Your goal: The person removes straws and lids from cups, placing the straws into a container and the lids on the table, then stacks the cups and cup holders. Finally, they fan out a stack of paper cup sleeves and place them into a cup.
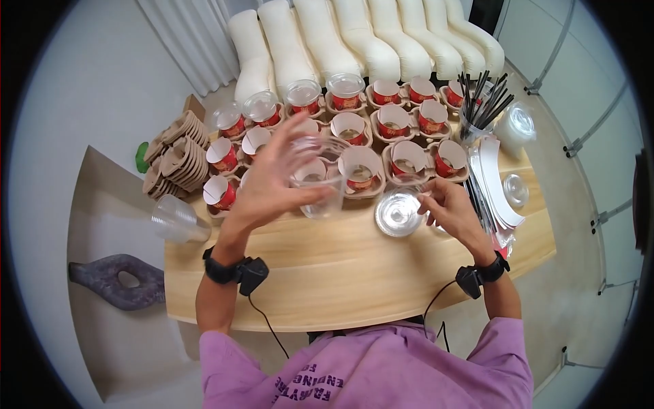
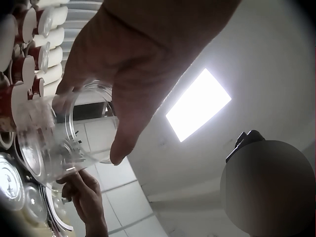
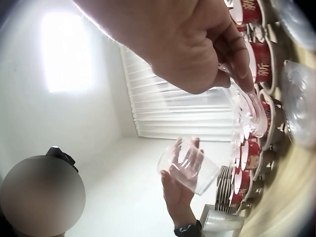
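Note:
My left hand point(image 1: 267, 184) grips a clear plastic cup point(image 1: 325, 194) above the front row of red cups; motion blurs the fingers. In the left wrist view that cup lies on its side between thumb and fingers, its open rim facing the palm. My right hand point(image 1: 453, 213) pinches a clear plastic lid point(image 3: 256, 118) by its edge, right of the cup and apart from it. Under this hand, a stack of clear lids point(image 1: 398, 213) sits on the wooden table point(image 1: 327, 273).
Red cups with white paper collars point(image 1: 407, 155) fill cardboard carriers; some at the back left wear clear lids point(image 1: 303, 91). Stacked carriers point(image 1: 184, 153) and nested clear cups point(image 1: 178, 218) stand left. Black straws point(image 1: 485, 99), white paper sleeves point(image 1: 496, 184) and more lids point(image 1: 516, 191) lie right.

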Demonstrator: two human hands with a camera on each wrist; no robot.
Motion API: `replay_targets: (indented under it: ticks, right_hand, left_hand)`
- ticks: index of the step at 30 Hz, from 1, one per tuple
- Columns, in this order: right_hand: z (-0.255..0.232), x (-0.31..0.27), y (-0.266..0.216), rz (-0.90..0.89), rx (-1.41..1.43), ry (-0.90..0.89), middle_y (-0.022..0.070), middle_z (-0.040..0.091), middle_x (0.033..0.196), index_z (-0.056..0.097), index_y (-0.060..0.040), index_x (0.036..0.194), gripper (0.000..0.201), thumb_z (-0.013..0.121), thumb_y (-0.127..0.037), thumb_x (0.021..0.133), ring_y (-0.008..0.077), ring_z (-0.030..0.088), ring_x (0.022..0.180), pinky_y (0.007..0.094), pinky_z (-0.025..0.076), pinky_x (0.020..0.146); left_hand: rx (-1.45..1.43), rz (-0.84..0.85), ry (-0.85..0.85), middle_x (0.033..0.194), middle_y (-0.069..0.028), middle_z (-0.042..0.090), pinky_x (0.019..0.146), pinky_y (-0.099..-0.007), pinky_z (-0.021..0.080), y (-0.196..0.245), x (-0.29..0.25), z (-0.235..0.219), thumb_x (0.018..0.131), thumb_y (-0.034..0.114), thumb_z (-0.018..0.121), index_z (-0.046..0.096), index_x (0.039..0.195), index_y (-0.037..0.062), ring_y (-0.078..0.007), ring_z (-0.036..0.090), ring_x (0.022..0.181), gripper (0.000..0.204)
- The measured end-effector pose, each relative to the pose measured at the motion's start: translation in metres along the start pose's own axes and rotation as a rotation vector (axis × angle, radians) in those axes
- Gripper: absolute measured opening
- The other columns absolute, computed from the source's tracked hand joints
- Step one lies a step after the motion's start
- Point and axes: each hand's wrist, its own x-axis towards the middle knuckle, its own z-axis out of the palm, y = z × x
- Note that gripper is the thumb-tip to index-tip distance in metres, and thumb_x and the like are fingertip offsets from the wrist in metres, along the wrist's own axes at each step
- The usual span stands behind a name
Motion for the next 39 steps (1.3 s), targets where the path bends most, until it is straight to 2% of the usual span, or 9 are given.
replay_targets:
  ticks: [4, 7, 11, 13, 19, 22, 25, 33, 39]
  right_hand:
    - [0.009, -0.001, 0.023, 0.106, -0.095, -0.021, 0.0133, 0.069, 0.077, 0.059, 0.0056, 0.109, 0.028, 0.067, -0.014, 0.091, 0.0201, 0.065, 0.058, 0.0312, 0.05, 0.054]
    - [0.013, -0.003, 0.032, -0.128, -0.362, 0.095, 0.0199, 0.067, 0.085, 0.057, 0.0062, 0.112, 0.037, 0.072, -0.015, 0.085, 0.0373, 0.064, 0.074, 0.0418, 0.051, 0.069]
    - [0.016, -0.012, 0.032, -0.209, -0.482, 0.253, 0.0227, 0.061, 0.101, 0.058, 0.0031, 0.11, 0.035, 0.073, -0.015, 0.084, 0.0379, 0.061, 0.087, 0.0442, 0.049, 0.076]
    - [0.012, -0.015, 0.032, -0.281, -0.467, 0.286, 0.0205, 0.061, 0.094, 0.058, 0.0019, 0.109, 0.034, 0.074, -0.013, 0.083, 0.0358, 0.061, 0.081, 0.0428, 0.05, 0.071]
    - [0.012, -0.011, 0.006, -0.155, -0.35, 0.105, 0.0122, 0.06, 0.086, 0.06, 0.0011, 0.107, 0.029, 0.074, -0.007, 0.082, 0.0226, 0.06, 0.068, 0.0349, 0.05, 0.061]
    - [0.021, -0.002, -0.003, -0.138, -0.325, 0.041, 0.0114, 0.061, 0.084, 0.061, 0.0017, 0.106, 0.028, 0.074, -0.005, 0.081, 0.0213, 0.06, 0.068, 0.0336, 0.05, 0.061]
    - [0.028, 0.005, -0.02, -0.317, -0.394, -0.017, 0.0142, 0.064, 0.089, 0.061, 0.0024, 0.104, 0.027, 0.073, -0.005, 0.081, 0.0245, 0.062, 0.07, 0.0334, 0.051, 0.062]
    - [0.018, 0.026, -0.045, -0.305, -0.394, -0.113, 0.0159, 0.066, 0.085, 0.061, 0.0038, 0.103, 0.029, 0.073, -0.013, 0.083, 0.0304, 0.065, 0.075, 0.0393, 0.051, 0.068]
    - [-0.001, 0.073, -0.059, -0.418, -0.447, -0.044, 0.0214, 0.065, 0.089, 0.062, 0.0063, 0.095, 0.022, 0.07, -0.011, 0.083, 0.0381, 0.065, 0.084, 0.0422, 0.05, 0.075]
  left_hand:
    - [-0.067, 0.171, 0.325, 0.14, -0.0136, 0.045, 0.112, -0.042, 0.039, 0.001, -0.03, -0.025, 0.07, 0.013, 0.089, 0.031, 0.149, 0.0038, -0.0272, 0.046, 0.131, 0.099]
    - [0.21, 0.324, 0.593, 0.14, -0.0122, 0.046, 0.111, -0.0425, 0.039, -0.003, -0.058, -0.055, 0.074, 0.016, 0.087, 0.036, 0.146, 0.0023, -0.0272, 0.046, 0.131, 0.089]
    - [0.471, 0.378, 0.794, 0.142, -0.0123, 0.046, 0.109, -0.0427, 0.038, 0.004, -0.096, -0.094, 0.078, 0.019, 0.085, 0.04, 0.143, 0.0013, -0.028, 0.047, 0.129, 0.082]
    - [0.608, 0.388, 0.975, 0.143, -0.0121, 0.046, 0.106, -0.0419, 0.039, 0.005, -0.119, -0.114, 0.08, 0.018, 0.083, 0.041, 0.143, 0.0014, -0.0279, 0.049, 0.126, 0.078]
    - [0.844, 0.273, 1.221, 0.14, -0.0136, 0.048, 0.105, -0.0396, 0.04, -0.003, -0.17, -0.161, 0.08, 0.017, 0.082, 0.044, 0.14, 0.0008, -0.0279, 0.053, 0.122, 0.073]
    - [0.814, 0.243, 1.237, 0.136, -0.0139, 0.049, 0.104, -0.0391, 0.042, -0.018, -0.183, -0.172, 0.08, 0.017, 0.083, 0.046, 0.138, 0.0001, -0.0275, 0.054, 0.12, 0.071]
    - [0.789, 0.177, 1.213, 0.134, -0.0146, 0.05, 0.102, -0.0395, 0.044, -0.036, -0.184, -0.174, 0.08, 0.016, 0.083, 0.048, 0.137, 0.0, -0.028, 0.055, 0.118, 0.069]
    - [1.199, -0.298, 0.913, 0.143, -0.0212, 0.043, 0.113, -0.0454, 0.032, -0.047, -0.2, -0.154, 0.068, 0.023, 0.088, 0.042, 0.144, 0.0067, -0.0381, 0.038, 0.136, 0.09]
    - [1.066, -0.073, 0.624, 0.14, -0.0195, 0.048, 0.11, -0.0419, 0.035, 0.022, -0.102, -0.1, 0.073, 0.021, 0.083, 0.047, 0.139, 0.0041, -0.0348, 0.044, 0.132, 0.078]
